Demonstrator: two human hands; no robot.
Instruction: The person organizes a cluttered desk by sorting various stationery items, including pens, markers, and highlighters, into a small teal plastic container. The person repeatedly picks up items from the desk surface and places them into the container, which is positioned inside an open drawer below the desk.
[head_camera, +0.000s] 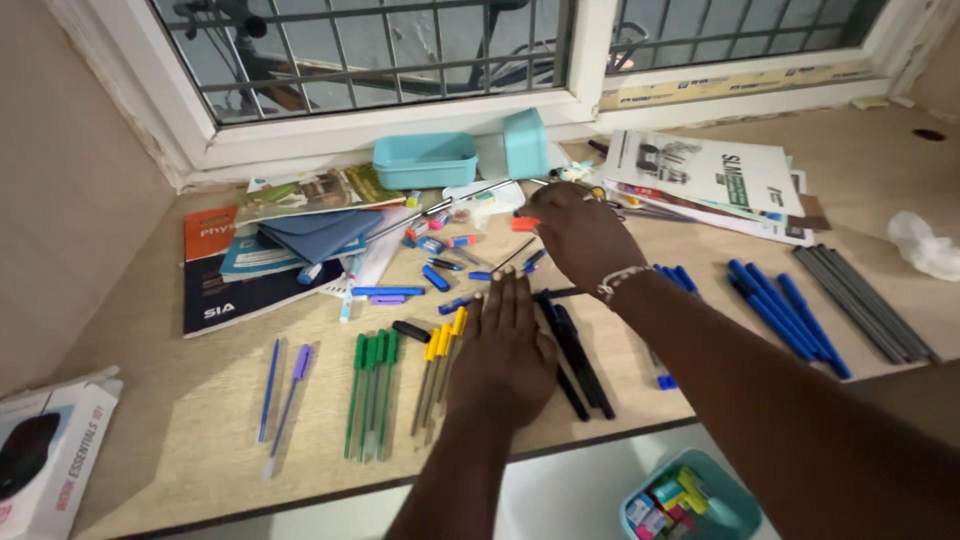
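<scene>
- A small teal tub (735, 510) sits closest to the camera, at the bottom edge, below the tabletop (200, 400). It is full of little colourful things, too small to tell apart.
- The left hand (505, 350) lies flat on the tabletop. Its fingers (508, 300) are straight and close together, and they hold nothing.
- This hand rests beside a row of black pens (578, 360), which lie just to its right. The yellow pens (440, 370) lie just to its left, partly under it.
- Next to the yellow pens are green pens (372, 390), then a purple pen (290, 395) and a thin blue pen (268, 390).
- The right hand (585, 235) reaches farther back, into a messy pile of small pens and caps (440, 265). It has a pale band on the wrist.
- Its fingers (545, 215) are curled, and a small red piece (524, 223) is at the fingertips. I cannot tell if they pinch it or just touch it.
- On the right side lie blue pens (785, 315) in a row, and grey pens (865, 305) past them.
- Books (260, 260) are stacked on the left, and papers (715, 180) lie at the back right.
- A teal box (425, 160) and its lid (525, 143) stand by the window.
</scene>
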